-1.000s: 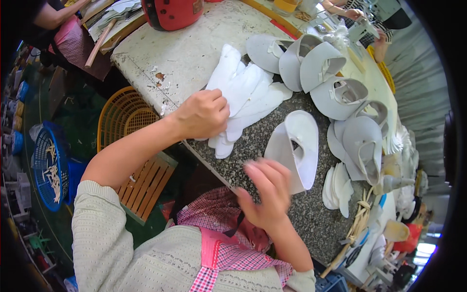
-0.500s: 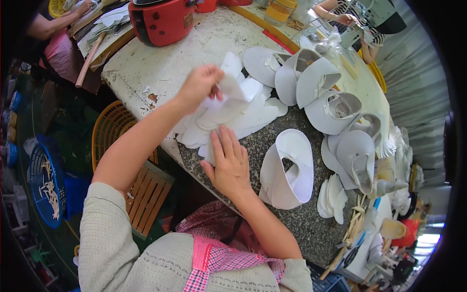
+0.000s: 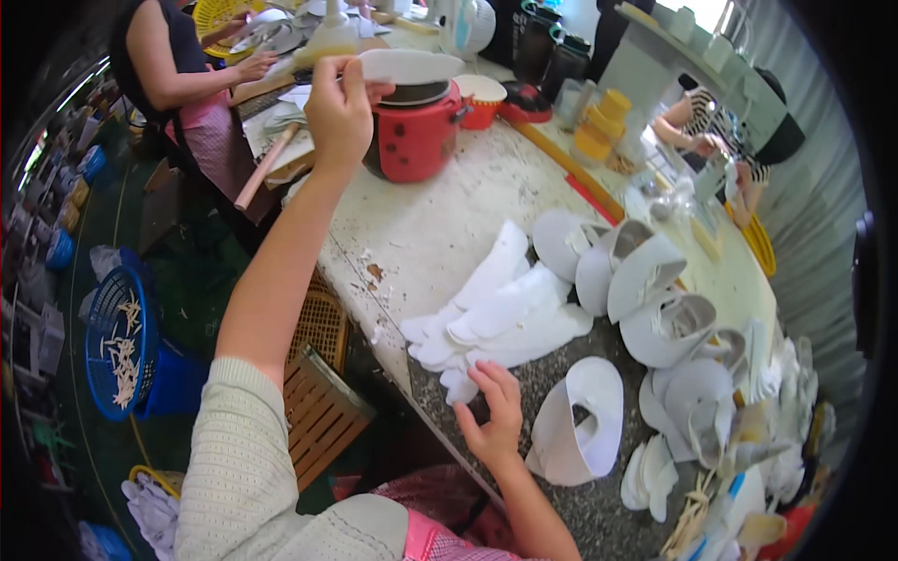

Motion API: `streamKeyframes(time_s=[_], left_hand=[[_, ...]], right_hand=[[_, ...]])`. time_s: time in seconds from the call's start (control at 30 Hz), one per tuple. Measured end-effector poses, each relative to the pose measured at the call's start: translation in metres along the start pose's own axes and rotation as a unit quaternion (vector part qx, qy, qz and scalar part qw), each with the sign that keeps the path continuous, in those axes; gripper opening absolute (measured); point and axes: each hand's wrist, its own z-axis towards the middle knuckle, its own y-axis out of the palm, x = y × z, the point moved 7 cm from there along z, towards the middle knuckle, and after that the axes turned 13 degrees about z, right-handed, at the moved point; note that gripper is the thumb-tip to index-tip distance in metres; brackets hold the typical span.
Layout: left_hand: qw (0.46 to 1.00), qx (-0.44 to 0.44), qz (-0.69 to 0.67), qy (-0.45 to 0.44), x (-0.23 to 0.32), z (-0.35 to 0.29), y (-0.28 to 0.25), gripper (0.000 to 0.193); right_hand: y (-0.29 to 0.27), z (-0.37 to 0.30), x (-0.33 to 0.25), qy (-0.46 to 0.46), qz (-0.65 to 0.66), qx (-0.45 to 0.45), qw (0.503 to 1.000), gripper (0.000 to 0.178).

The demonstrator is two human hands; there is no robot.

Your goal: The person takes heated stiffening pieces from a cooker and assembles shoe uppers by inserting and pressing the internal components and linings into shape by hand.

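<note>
My left hand is raised high over the far left side of the table, pinching a thin white insole-shaped piece. My right hand hovers low by the near end of a loose pile of similar white pieces, its thumb and fingers apart. Whether its fingertips touch the pile I cannot tell. Right of that hand, a white shoe upper stands on the dark speckled slab. Several more white uppers sit in a curved row farther right.
A red pot stands on the white table behind the raised piece. Small white pieces lie near the right edge. A wooden stool and blue basket are at left. One co-worker is far left, another far right.
My left hand has lifted a white piece off the pile and carried it up and away. My right hand no longer lies flat on the pile's near edge. The view has tilted up.
</note>
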Motion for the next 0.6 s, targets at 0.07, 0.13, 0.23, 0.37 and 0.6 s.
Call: streamKeyframes(time_s=[0.07,0.13,0.23,0.37,0.6], left_hand=[[0.988,0.005,0.139,0.067,-0.007,0.030,0.005,0.018],[0.964,0.009,0.238,0.122,-0.024,0.045,0.008,0.015],[0.928,-0.087,0.323,0.165,-0.068,0.057,0.032,0.013],[0.872,-0.230,0.388,0.190,-0.095,0.058,0.060,0.015],[0.766,-0.505,0.369,0.150,-0.148,0.048,0.116,0.011]], right_hand=[[0.000,0.000,0.001,0.012,0.018,-0.002,1.000,0.044],[-0.001,0.000,0.009,0.026,0.060,0.012,0.998,0.042],[-0.003,0.003,0.010,0.029,0.062,0.017,0.997,0.041],[-0.005,0.008,0.012,0.038,0.063,0.020,0.997,0.039],[-0.011,0.008,0.019,0.052,0.052,0.020,0.997,0.032]])
